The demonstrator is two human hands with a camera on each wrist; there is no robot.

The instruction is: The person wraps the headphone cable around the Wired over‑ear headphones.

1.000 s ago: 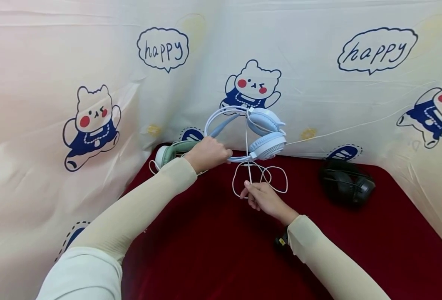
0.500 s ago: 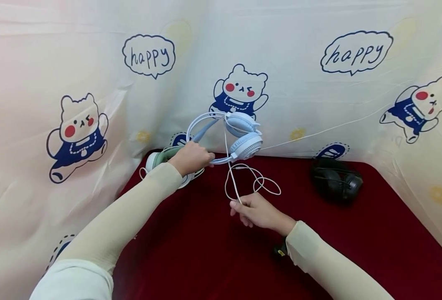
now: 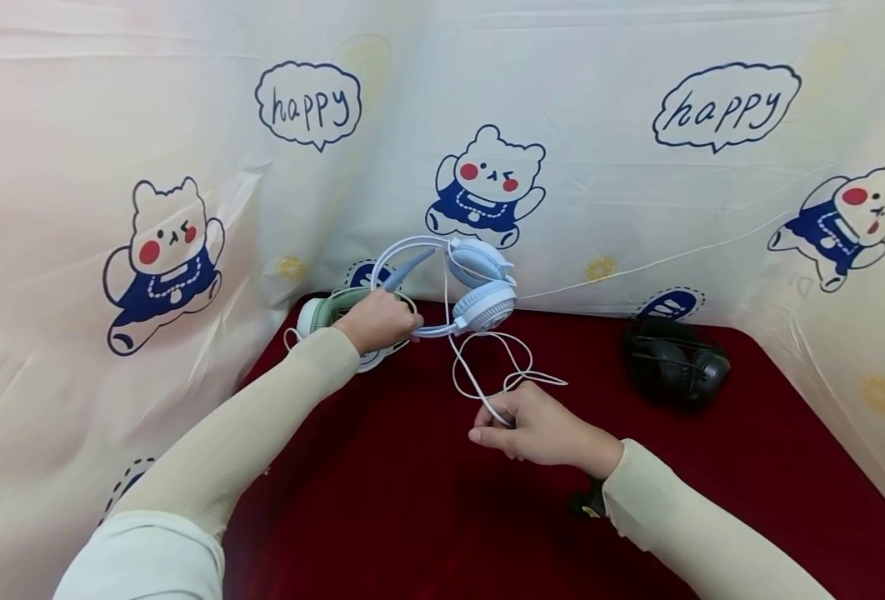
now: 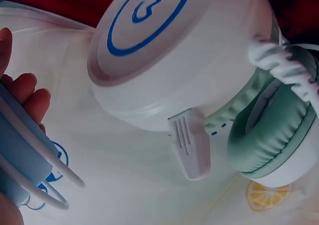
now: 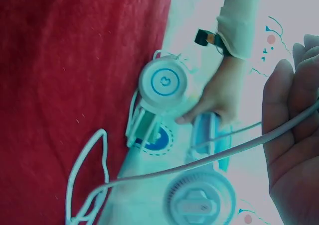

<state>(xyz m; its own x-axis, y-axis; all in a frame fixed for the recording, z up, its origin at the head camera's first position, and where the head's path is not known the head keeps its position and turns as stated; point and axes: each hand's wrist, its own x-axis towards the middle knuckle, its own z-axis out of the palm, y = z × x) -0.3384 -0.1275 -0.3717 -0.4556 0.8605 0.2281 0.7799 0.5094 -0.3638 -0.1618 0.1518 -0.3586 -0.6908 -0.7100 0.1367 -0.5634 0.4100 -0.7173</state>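
My left hand (image 3: 380, 321) grips the headband of light blue headphones (image 3: 487, 306), held above the back of the red table. Part of that blue headband (image 4: 25, 135) shows between the fingers in the left wrist view. My right hand (image 3: 543, 427), lower and nearer me, holds the white cable (image 3: 475, 382) between thumb and fingers. In the right wrist view the cable (image 5: 174, 170) crosses the fingers. Its slack loops hang or lie below the ear cups. Right behind my left hand sit white-and-green headphones (image 3: 313, 317), partly hidden by it.
Black headphones (image 3: 682, 367) lie at the right back of the red cloth (image 3: 382, 508). A printed white curtain (image 3: 585, 192) encloses the table at the back and sides. One thin white line (image 3: 675, 250) runs up across the curtain from the blue headphones.
My right hand has moved down toward me, drawing the cable with it. The blue headphones have shifted slightly left and down in my left hand; the camera has also moved a little.
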